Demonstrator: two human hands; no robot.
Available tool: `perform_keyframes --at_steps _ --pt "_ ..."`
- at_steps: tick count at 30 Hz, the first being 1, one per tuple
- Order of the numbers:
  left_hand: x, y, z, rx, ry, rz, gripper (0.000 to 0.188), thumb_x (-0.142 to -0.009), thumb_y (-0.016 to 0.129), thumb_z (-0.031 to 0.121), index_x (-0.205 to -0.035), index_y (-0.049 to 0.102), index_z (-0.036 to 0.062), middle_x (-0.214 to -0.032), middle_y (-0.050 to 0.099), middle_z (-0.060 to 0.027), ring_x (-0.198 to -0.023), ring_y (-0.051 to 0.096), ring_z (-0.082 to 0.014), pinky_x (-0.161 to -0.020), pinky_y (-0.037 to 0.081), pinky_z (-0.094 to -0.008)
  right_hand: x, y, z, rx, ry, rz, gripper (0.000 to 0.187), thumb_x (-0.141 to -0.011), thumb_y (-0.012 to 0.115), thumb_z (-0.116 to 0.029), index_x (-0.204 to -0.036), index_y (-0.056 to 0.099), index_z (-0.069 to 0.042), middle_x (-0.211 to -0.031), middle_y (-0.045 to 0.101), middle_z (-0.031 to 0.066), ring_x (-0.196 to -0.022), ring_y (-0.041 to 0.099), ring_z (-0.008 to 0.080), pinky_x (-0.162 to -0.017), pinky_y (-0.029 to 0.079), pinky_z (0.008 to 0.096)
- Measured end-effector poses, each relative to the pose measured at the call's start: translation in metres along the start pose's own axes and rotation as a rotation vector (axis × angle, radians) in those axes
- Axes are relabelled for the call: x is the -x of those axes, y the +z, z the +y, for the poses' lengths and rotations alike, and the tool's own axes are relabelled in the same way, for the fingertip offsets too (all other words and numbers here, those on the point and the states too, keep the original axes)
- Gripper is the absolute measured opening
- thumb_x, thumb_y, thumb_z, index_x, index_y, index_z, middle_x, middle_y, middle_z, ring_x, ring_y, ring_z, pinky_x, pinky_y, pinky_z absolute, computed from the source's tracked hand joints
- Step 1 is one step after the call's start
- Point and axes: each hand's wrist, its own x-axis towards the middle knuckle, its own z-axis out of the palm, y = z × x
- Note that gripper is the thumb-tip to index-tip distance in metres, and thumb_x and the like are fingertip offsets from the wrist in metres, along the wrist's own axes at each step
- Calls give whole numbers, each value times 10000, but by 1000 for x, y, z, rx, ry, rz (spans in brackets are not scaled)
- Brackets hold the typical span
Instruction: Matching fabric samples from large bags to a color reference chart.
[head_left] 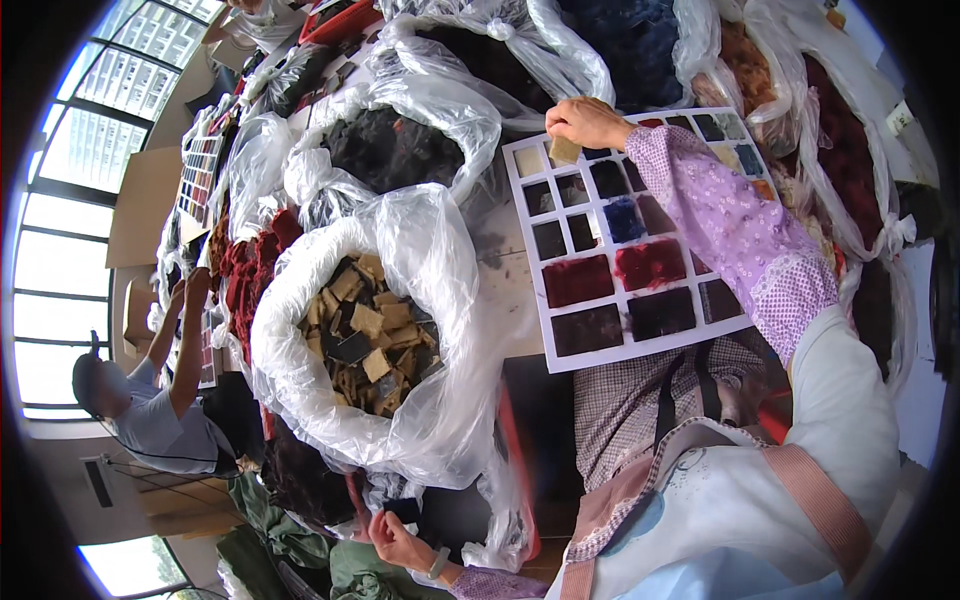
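My right hand reaches over the far left part of a white grid board and pinches a tan, fuzzy square piece above one of its cells. Most cells in view hold dark, blue or red fibre squares; a cream square sits in the far left corner. Low in the view, my left hand has its fingers closed on a small black square piece, beside a plastic-lined bin. That hand is partly in shadow.
Left of the board, a plastic-lined bin holds many tan and dark squares. Behind it stands a bag of black fibre. More bags of blue, orange and maroon fibre line the far side. Another person works at the left with raised arms.
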Motion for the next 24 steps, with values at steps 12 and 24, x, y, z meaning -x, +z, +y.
perform_keyframes --at_steps 12,24 --pt "-29 365 238 396 467 -864 438 -716 569 27 -1139 514 125 -745 598 -96 -658 586 -181 -604 465 -287 -21 24 19 -132 -82 -121 188 -637 620 -149 -791 597 -42 -684 567 82 -713 580 233 -655 451 337" --pt "-29 461 254 230 646 -1089 191 -677 591 106 -848 676 110 -765 646 -115 -704 619 -243 -656 470 -313 18 36 41 -266 -63 -64 326 -629 626 -153 -917 625 0 -879 560 123 -840 565 258 -750 447 322"
